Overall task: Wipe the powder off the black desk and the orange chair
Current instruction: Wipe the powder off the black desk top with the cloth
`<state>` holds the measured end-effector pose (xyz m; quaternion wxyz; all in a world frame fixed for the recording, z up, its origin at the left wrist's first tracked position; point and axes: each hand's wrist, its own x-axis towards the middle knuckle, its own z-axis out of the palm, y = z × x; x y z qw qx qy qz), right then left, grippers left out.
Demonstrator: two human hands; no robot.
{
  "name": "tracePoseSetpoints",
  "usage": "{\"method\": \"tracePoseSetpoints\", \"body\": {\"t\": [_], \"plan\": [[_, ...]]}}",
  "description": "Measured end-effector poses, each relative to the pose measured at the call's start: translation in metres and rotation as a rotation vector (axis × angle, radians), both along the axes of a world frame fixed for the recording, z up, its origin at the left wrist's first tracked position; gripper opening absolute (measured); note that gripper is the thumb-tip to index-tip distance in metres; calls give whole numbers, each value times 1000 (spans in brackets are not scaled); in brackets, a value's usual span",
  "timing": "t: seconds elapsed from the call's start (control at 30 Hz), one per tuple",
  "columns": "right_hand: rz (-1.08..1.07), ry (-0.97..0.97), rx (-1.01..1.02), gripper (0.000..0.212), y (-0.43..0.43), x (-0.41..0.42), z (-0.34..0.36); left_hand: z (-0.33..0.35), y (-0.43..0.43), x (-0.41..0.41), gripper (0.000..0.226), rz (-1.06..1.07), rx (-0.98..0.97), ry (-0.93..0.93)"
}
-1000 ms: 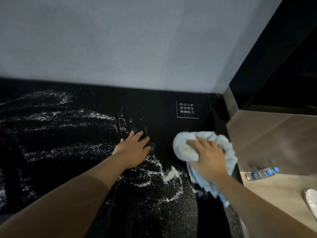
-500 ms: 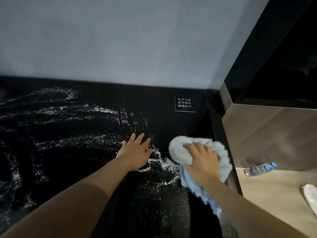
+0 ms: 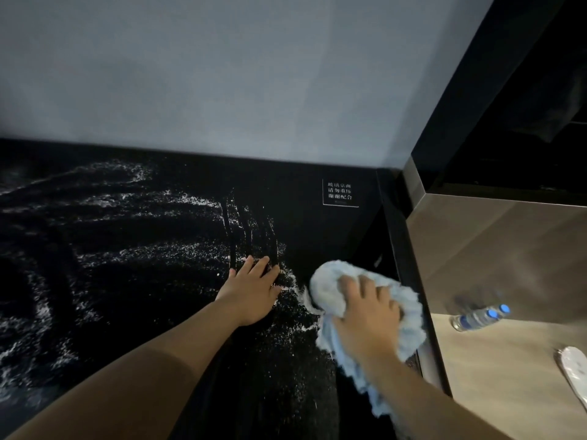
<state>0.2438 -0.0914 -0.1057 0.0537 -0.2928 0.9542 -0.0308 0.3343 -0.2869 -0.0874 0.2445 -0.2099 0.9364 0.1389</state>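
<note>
While the right grip (image 3: 368, 322) bears down on a bunched light-blue cloth (image 3: 330, 287) near the right edge of the black table (image 3: 317, 223), the job looks to be well short of half done. Just around the cloth, toward the table's far right corner, the glossy top is dark and bare, so that patch seems already wiped. Between the cloth and the left grip (image 3: 251, 290) lies a thin ridge of white powder (image 3: 300, 293), and fine specks run on toward the near edge. Farther left, broad streaks and smears of it cover most of the top out to the left edge, with a few finger tracks (image 3: 251, 227) drawn through it just beyond the left grip. All of that is left to clear, and the orange chair is nowhere in view, so its share cannot be judged.

The right grip has its fingers curled over and into the cloth, pinning the bundle to the top, with a loose tail of fabric trailing back under the wrist toward the near edge. The left grip lies palm down, fingers straight and close together, flat on the powdered top, its forearm reaching in from the near left corner, apparently as a brace.
</note>
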Motion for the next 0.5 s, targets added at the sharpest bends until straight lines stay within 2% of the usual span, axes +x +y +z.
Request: {"method": "tracePoseSetpoints", "body": {"t": [0.1, 0.17, 0.27, 0.37, 0.43, 0.5], "plan": [[135, -100, -133, 53, -11, 30, 0, 1, -1, -1, 54, -7, -12, -2], [162, -135, -195, 52, -8, 18, 13, 1, -1, 0, 54, -17, -7, -14], [-32, 42, -179, 50, 17, -35, 32, 1, -2, 0, 54, -17, 8, -12], [-231, -18, 26, 47, 38, -45, 29, 1, 1, 1, 54, -11, 7, -9], [-182, -5, 76, 48, 25, -17, 21, -1, 3, 1, 54, -16, 1, -12], [-27, -45, -26, 48, -1, 17, 11, -3, 4, 2, 55, -27, -15, -13]]}}
